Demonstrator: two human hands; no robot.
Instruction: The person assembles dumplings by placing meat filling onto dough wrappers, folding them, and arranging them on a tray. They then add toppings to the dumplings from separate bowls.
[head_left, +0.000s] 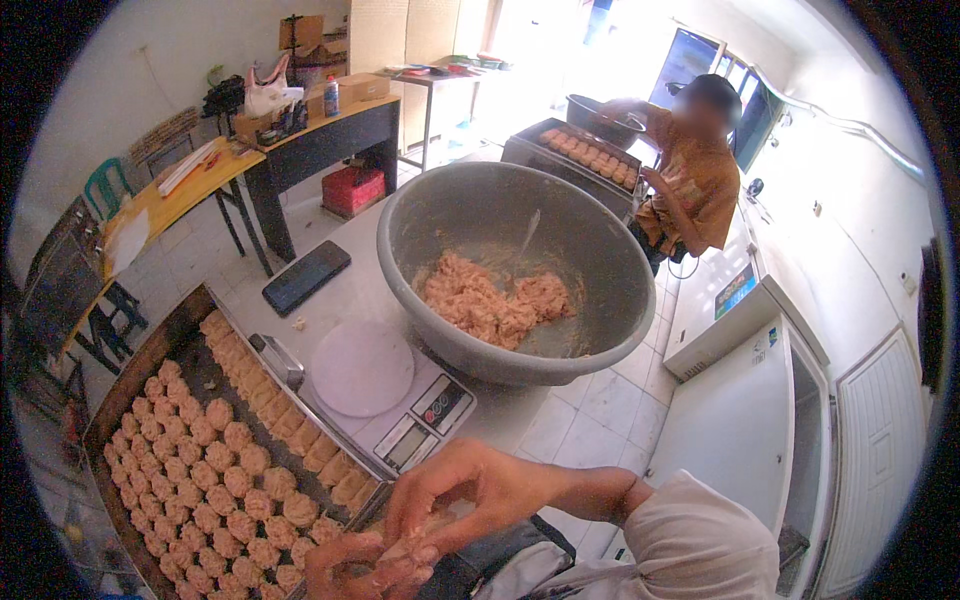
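Close to my body, at the near edge of the table, my right hand [470, 492] and my left hand [362, 568] come together with bent fingers. Pinched between them is a small pale dumpling [428, 527], mostly covered by the fingers. Left of my hands lies a metal tray [130, 380] holding many round, pinkish dumplings [205, 470] in rows. Along its right side runs a line of folded pale dumplings [270, 400]. Beyond my hands a large grey basin [600, 355] contains a mound of pinkish minced filling [490, 300].
A white kitchen scale [362, 368] stands between tray and basin, with a black phone [307, 277] behind it. Across the room a person [700, 170] works beside another dumpling tray [590, 155] and basin. A white chest freezer [725, 430] is at the right; wooden desks [185, 215] stand left.
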